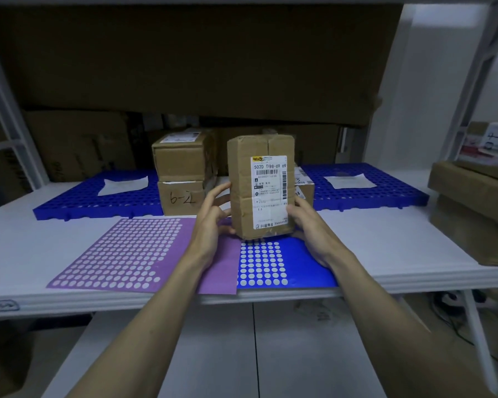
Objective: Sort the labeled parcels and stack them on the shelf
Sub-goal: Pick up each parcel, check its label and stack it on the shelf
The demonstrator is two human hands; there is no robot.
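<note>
Box [260, 186]: upright above shelf [26, 239], label facing camera
Left hand [213, 222]: at 9 o'clock of box; fingers curled round its edge
Right hand [311, 228]: at 4 o'clock; fingers gripping lower corner
Stacked boxes [183, 173]: at 10 o'clock, behind

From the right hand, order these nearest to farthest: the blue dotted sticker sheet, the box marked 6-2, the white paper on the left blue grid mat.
From the right hand:
1. Blue dotted sticker sheet, directly beneath.
2. Box marked 6-2, left, behind.
3. White paper, far left.

Matt, creased brown cardboard parcel [260, 185] with a smooth white paper label [269, 191]; perforated blue plastic pallets [98, 199]; smooth white shelf [41, 239]; purple sticker sheet [121, 254].
</note>
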